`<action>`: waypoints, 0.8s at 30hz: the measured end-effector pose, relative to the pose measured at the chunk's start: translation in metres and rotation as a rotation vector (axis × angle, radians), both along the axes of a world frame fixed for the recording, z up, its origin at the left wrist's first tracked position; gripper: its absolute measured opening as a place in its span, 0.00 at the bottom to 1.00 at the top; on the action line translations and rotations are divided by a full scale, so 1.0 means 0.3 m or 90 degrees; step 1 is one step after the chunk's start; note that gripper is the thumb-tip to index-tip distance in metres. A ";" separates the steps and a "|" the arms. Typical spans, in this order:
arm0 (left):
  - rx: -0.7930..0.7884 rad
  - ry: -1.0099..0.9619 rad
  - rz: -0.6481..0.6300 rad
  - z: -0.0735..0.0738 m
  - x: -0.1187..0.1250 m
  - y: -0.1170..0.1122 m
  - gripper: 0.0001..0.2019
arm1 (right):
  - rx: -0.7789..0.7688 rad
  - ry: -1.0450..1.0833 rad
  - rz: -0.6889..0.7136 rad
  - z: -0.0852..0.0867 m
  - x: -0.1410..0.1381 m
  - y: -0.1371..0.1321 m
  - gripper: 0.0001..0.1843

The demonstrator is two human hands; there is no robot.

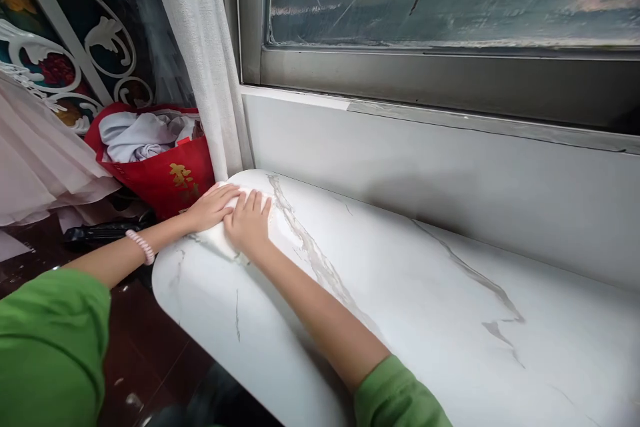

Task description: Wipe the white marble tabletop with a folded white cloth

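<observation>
My left hand (213,205) and my right hand (249,221) lie side by side at the far left end of a white marble-patterned table (425,320). Under them is a white cloth (220,238), pressed against the tabletop; much of it is hidden by the hands. The right hand's fingers are stretched out and slightly apart on top of the cloth. My left hand rests flat with its fingers extended, their tips next to the right hand. A pink beaded bracelet (141,247) circles the left wrist.
Behind the table's far edge run a white wall (400,160) and a window (450,0). A white curtain (200,47) hangs by the corner. A red bag (160,180) with light clothing stands left of the table, near a pale pink skirt-like fabric (45,153).
</observation>
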State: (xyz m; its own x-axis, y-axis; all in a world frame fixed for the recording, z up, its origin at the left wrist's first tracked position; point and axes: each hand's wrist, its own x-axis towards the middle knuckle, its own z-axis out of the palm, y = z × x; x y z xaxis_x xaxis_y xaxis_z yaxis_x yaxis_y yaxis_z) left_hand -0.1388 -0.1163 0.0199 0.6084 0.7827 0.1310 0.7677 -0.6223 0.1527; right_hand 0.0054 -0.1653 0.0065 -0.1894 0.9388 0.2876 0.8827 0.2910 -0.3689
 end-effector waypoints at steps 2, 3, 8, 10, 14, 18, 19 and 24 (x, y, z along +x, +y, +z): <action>-0.002 -0.002 -0.029 -0.006 0.063 0.120 0.21 | 0.009 0.002 -0.041 -0.016 0.045 0.091 0.33; -0.004 -0.002 -0.044 -0.007 0.093 0.177 0.21 | 0.015 0.003 -0.065 -0.023 0.066 0.132 0.33; -0.006 0.008 -0.094 -0.009 0.207 0.369 0.22 | 0.048 0.001 -0.163 -0.043 0.134 0.281 0.31; -0.004 0.012 -0.090 -0.011 0.223 0.390 0.22 | 0.047 0.005 -0.169 -0.042 0.149 0.304 0.31; -0.005 0.028 -0.060 -0.019 0.208 0.341 0.23 | 0.024 0.026 -0.130 -0.033 0.162 0.279 0.30; -0.007 0.025 -0.026 -0.017 0.145 0.187 0.24 | -0.003 0.023 -0.062 -0.021 0.139 0.156 0.31; -0.005 0.020 -0.020 -0.014 0.119 0.135 0.24 | -0.002 0.021 -0.045 -0.017 0.126 0.110 0.32; 0.011 -0.008 -0.003 -0.003 -0.062 -0.167 0.25 | -0.011 0.037 0.098 0.017 0.037 -0.151 0.33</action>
State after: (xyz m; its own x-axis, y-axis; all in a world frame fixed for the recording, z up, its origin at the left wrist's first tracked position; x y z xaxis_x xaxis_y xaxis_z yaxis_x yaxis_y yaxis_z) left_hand -0.1575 -0.1665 0.0190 0.6108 0.7771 0.1519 0.7625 -0.6290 0.1514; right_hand 0.0163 -0.2107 0.0117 -0.3147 0.9047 0.2871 0.8049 0.4147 -0.4245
